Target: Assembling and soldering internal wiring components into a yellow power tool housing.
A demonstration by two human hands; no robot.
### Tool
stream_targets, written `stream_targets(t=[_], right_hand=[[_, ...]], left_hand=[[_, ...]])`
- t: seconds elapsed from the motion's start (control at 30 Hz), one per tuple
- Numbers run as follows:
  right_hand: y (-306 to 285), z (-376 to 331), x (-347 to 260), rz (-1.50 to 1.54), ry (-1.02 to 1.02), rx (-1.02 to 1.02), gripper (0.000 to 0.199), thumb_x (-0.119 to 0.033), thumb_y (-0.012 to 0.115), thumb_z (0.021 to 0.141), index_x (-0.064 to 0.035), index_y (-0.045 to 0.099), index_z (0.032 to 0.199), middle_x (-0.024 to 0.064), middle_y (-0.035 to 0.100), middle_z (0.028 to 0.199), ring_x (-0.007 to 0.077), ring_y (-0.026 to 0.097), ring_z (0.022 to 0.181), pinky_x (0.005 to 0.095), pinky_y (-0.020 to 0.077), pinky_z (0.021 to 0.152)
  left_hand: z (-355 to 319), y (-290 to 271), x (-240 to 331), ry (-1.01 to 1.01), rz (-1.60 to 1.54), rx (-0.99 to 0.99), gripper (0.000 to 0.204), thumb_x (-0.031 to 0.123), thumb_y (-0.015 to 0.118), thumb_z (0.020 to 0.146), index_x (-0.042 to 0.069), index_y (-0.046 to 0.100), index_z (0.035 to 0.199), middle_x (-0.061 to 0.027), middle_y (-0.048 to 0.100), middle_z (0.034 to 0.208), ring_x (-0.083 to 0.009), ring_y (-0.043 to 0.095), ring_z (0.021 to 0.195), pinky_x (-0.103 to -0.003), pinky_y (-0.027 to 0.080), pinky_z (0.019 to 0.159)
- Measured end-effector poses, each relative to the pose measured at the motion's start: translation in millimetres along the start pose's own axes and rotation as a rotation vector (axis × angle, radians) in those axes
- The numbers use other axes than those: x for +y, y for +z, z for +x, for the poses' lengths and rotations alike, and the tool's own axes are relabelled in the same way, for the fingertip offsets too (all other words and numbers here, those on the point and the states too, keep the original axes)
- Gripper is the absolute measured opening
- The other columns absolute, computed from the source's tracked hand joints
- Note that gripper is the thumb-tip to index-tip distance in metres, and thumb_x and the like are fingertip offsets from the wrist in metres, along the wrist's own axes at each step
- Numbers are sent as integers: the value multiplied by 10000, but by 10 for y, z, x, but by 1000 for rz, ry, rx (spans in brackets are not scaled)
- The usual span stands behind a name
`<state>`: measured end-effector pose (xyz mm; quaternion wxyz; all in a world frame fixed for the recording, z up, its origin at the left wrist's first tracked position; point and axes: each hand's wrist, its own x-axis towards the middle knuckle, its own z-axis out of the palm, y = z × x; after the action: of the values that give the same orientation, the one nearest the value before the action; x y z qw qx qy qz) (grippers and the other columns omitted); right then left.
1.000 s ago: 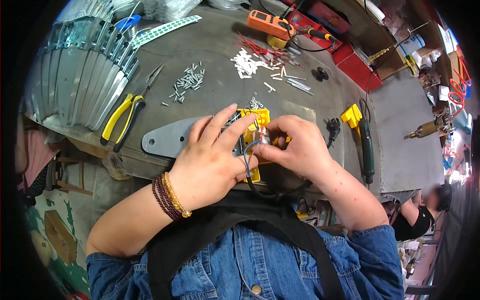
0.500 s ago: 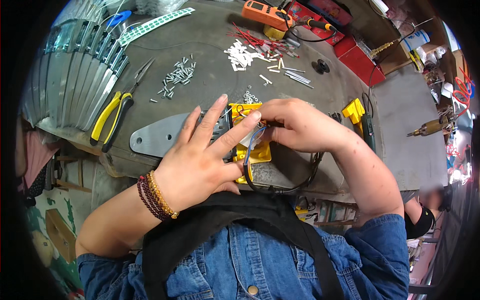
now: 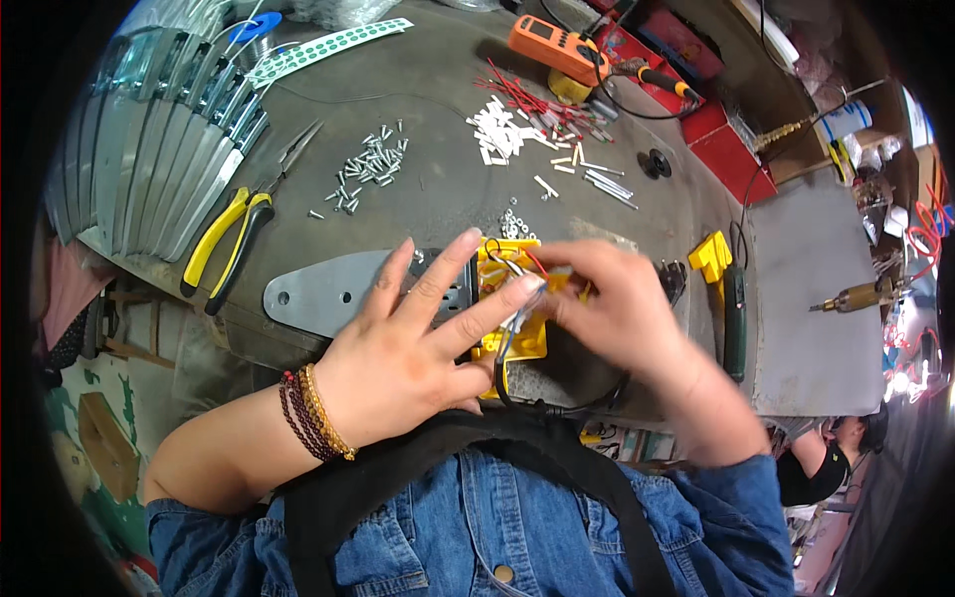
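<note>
My left hand (image 3: 398,358) lies with spread fingers across a grey metal plate (image 3: 313,296) and an opened yellow plastic housing (image 3: 527,344). Its index fingertip rests over thin wires (image 3: 509,333) inside the housing. From the right, my right hand (image 3: 619,308) reaches in, thumb and fingers closed on the wires beside that fingertip. A red wire (image 3: 536,262) shows by the right fingers. The wires run into a black cable (image 3: 562,407), curving along the housing's near side. My fingers hide part of the inside.
Yellow-handled pliers (image 3: 231,234) and stacked metal blades (image 3: 164,149) lie left. Loose screws (image 3: 374,164), nuts (image 3: 512,224), white sleeves (image 3: 497,129) and an orange multimeter (image 3: 552,45) lie beyond. At right are a yellow part (image 3: 710,257) and a red box (image 3: 731,149).
My right hand has shifted and turned over the housing; a red wire now shows beside its fingers. The left hand stays spread over plate and housing. The whole view has shifted slightly.
</note>
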<state>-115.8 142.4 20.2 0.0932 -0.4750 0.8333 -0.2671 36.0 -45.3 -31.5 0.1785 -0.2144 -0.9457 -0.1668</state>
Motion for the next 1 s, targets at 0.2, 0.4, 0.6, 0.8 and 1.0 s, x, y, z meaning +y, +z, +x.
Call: stream_targets(t=[0.2,0.4,0.6,0.8,1.0], right_hand=[[293,-298,-76,-87,-81,237,569,-93,870,644,-34,596,1139,124,637,1010,234,644,711,334,539,612],[224,-202,-54,-96,-183,181,552,-109,868,630,-27,607,1110,112,624,943,266,653,760,338,543,635],[38,-49,45,-153,-337,24,500,-158,839,619,-38,628,1057,106,607,892,264,648,733,357,535,601],[-136,30,31,24,-265,-206,467,-144,813,647,-39,635,1066,102,594,867,248,624,689,337,528,590],[-62,14,111,142,-218,-163,447,-149,811,692,-42,653,1096,87,594,864,185,606,640,298,512,568]], left_hand=[[32,8,-7,21,-19,0,268,398,762,630,180,628,707,-50,340,1574,-464,225,1452,-697,298,1064],[-3,76,-2,15,94,63,179,372,726,722,209,685,784,-49,360,1561,-461,260,1440,-672,313,1068],[27,4,-2,5,55,6,195,324,743,753,180,688,873,-55,365,1559,-477,268,1432,-663,329,1055],[16,-7,19,0,23,-14,175,287,738,759,161,683,867,-57,367,1557,-485,267,1430,-667,338,1043],[28,-15,-5,1,28,-16,196,291,740,770,170,679,911,-58,374,1549,-487,269,1426,-687,323,1042]])
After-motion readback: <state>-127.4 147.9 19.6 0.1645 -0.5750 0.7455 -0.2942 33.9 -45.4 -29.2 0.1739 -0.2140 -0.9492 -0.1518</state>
